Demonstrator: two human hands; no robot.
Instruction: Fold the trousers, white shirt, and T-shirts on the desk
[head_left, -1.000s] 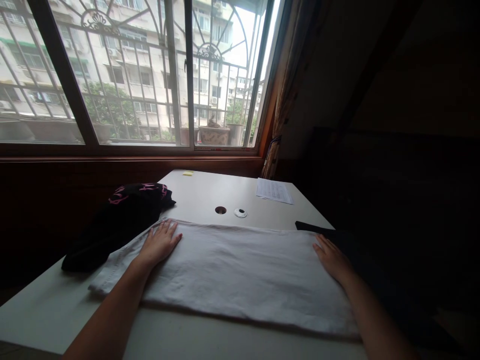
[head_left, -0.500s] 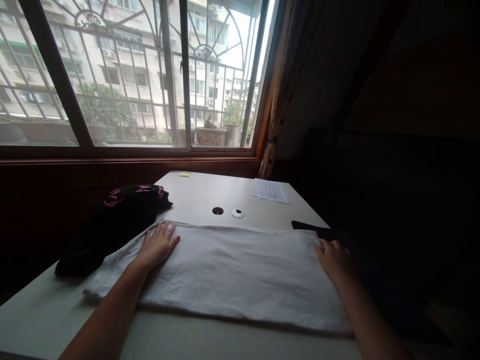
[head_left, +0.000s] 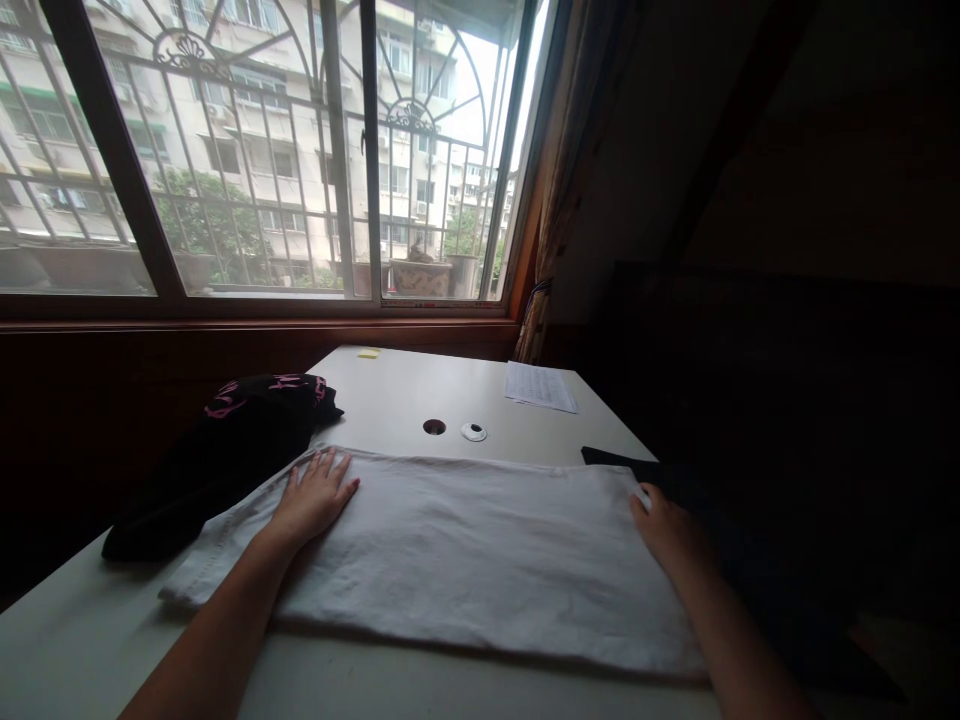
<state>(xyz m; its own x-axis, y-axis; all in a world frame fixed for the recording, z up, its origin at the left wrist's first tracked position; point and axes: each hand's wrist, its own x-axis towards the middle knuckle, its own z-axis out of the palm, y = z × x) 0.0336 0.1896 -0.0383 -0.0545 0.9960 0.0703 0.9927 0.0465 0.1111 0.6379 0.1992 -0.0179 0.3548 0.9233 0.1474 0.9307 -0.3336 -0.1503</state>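
Observation:
A folded white garment point(head_left: 480, 560) lies in a long, wrinkled strip across the white table point(head_left: 390, 390). Its left end narrows and shows a stitched hem. My left hand point(head_left: 319, 497) rests flat on the garment near its far left corner, fingers spread. At the far right corner, my right hand point(head_left: 670, 525) is closed on the fabric edge, its fingers curled and partly in shadow. Beside the left end sits a bunched black garment point(head_left: 225, 450) with pink lettering. A dark piece of cloth or similar point(head_left: 611, 457) pokes out behind the right corner.
Printed sheets point(head_left: 540, 386) lie at the table's back right, and yellow sticky notes point(head_left: 368, 353) at the back left. A round cable hole point(head_left: 434, 427) with its white cover point(head_left: 473, 432) beside it is mid-table. Beyond stand a barred window point(head_left: 262, 150) and a tied curtain point(head_left: 536, 310).
The view has tilted up very slightly, so everything sits a little lower. Both hands keep their places on the white garment.

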